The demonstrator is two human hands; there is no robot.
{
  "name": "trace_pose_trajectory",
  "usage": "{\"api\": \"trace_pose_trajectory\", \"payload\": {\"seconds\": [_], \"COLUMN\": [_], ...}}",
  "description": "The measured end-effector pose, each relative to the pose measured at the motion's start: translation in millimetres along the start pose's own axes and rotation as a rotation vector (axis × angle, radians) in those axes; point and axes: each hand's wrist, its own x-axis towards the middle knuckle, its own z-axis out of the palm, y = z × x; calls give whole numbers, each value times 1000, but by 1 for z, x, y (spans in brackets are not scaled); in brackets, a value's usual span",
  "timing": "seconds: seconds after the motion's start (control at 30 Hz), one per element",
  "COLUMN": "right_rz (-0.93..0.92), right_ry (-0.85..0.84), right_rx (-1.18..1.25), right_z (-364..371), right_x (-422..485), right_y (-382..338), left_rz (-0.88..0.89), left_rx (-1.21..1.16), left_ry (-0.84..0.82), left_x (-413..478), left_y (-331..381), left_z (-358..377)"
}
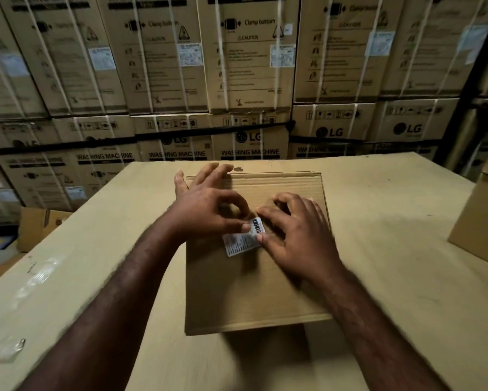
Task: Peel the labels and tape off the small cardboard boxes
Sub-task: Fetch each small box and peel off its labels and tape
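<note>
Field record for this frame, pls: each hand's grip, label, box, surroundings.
left hand: thumb and forefinger pinch the barcode end of the label; other fingers spread
right hand: fingertips press the small box, thumb at the label edge
label: white, on the box top, barcode end looks lifted
small box: lies on a large carton
background: stacked washing machine cartons

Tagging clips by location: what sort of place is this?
Probably a warehouse or stockroom: strapped washing machine cartons stand stacked behind, and the left hand pinches a label on a box lying on a bigger carton.
</note>
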Motion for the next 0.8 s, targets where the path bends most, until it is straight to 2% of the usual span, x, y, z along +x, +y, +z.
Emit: {"api": "trace_pose_trajectory", "payload": {"seconds": [0.13, 0.3, 0.8], "right_rz": [32, 85, 197], "right_ry": [-40, -104, -229], "right_rx": [6, 48, 90], "right_z": [-8, -15, -29], "right_x": [4, 7, 28], "right_y": [-5, -9, -26], "left_rz": [-44, -76, -99], "left_rx": [-5, -23, -16], "left_ry": [-108, -155, -7], "left_x": [1, 4, 9], "left_y": [8, 12, 15], "left_z": [-8, -13, 0]}}
